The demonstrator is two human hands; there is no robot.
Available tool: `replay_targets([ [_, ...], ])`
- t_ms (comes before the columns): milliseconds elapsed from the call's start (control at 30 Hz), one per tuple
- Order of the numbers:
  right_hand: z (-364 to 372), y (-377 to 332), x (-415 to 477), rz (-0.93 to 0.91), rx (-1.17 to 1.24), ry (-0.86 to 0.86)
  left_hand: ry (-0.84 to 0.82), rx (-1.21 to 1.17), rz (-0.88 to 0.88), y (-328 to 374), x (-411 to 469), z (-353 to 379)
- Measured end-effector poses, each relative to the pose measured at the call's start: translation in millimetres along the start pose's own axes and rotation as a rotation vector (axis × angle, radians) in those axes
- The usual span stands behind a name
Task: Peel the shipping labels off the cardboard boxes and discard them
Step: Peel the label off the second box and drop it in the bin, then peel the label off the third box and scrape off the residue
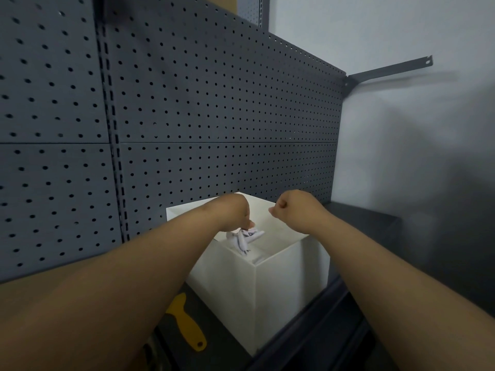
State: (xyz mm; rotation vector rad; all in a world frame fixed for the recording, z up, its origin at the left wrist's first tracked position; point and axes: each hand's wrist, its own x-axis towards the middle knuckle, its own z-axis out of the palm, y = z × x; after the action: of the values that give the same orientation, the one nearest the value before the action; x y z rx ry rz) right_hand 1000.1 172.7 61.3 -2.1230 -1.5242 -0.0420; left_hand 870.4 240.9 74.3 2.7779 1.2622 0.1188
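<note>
An open-topped white box (281, 287) stands on the dark shelf in front of me. My left hand (233, 212) reaches over its opening, fingers pointing down and pinching a crumpled white shipping label (245, 238) with dark print, which hangs just inside the box. My right hand (292, 207) hovers above the box's far right side, curled into a fist with nothing visible in it. No cardboard box shows in this view apart from a brown edge (227, 4) at the very top.
A yellow plastic scraper (187, 325) lies on the shelf left of the white box, partly under my left forearm. A grey pegboard (187, 116) backs the shelf. A metal bracket (388, 70) juts out toward the pale wall on the right.
</note>
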Motion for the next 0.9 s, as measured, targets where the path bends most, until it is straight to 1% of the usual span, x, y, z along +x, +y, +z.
replay_targets([
  [100,-0.6,-1.4,-1.6,0.007,0.002,-0.003,-0.016,0.017,0.03,1.8,-4.0,-0.7],
  [333,-3.0,-6.2,-8.0,-0.007,0.017,0.017,0.069,-0.138,0.069,-8.2,-7.6,-1.5],
  [567,-8.0,-14.3,-17.6,-0.032,0.027,0.031,0.106,-0.18,0.114,-16.0,-13.2,-1.4],
  [733,-9.4,-29.1,-26.8,-0.105,0.068,0.096,0.203,-0.063,0.046,-31.0,-31.1,-7.4],
  [900,0.7,-63.4,-37.0,-0.226,0.139,0.177,0.34,0.027,-0.063,-67.7,-69.4,-16.0],
])
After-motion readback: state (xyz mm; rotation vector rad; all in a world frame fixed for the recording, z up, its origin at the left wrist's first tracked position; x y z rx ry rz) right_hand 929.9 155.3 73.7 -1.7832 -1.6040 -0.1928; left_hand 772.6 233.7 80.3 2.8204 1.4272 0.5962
